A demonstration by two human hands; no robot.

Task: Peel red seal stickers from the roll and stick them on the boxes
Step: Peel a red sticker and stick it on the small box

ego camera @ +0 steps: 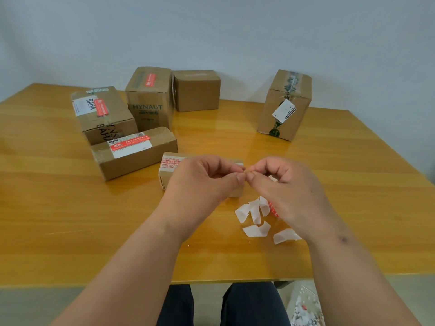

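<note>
Both hands meet above the small box [167,171], which sits on the wooden table [329,184] nearest the person. The left hand [202,182] and right hand [287,184] have fingers curled, thumb and forefinger tips pressed together where the two hands touch; whatever they pinch is too small to make out. Just right of the small box lie curled white backing scraps [255,216], with a bit of red sticker [273,209] showing under the right hand. Behind the small box to the left, three boxes carry red seals: the long box [134,152], the BAHA box [103,111], the HYNAUT box [149,97]. Beside the HYNAUT box stands a plain box [196,90]. Far right of it stands a taped box [284,104].
</note>
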